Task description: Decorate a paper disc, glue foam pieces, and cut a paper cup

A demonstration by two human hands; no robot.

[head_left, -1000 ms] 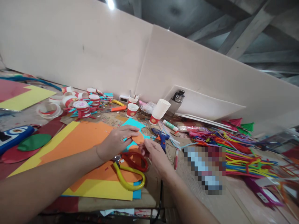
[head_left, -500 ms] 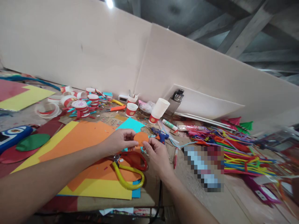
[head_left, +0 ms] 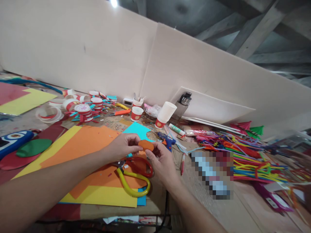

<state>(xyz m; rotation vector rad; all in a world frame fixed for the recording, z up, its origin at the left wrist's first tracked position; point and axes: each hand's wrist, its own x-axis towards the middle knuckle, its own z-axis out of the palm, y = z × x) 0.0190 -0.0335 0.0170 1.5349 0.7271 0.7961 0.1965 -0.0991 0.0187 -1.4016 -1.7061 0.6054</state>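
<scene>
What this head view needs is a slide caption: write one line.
Left hand and right hand hold a small orange disc between them, with scissors lying on coloured sheets nearby.

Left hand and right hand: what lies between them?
The head view shows an orange disc between the left hand and the right hand, both gripping its edge.

The person's L forearm (head_left: 65,173), long & smooth in outline, is showing bare along its whole visible length, tapering into a bare L hand (head_left: 125,144). The R forearm (head_left: 191,200) is likewise showing bare, narrowing toward a bare R hand (head_left: 164,160). Fingers (head_left: 133,138) on both are looking slim w/ rounded tips, tho fine detail is blurring, so that's approx.
</scene>
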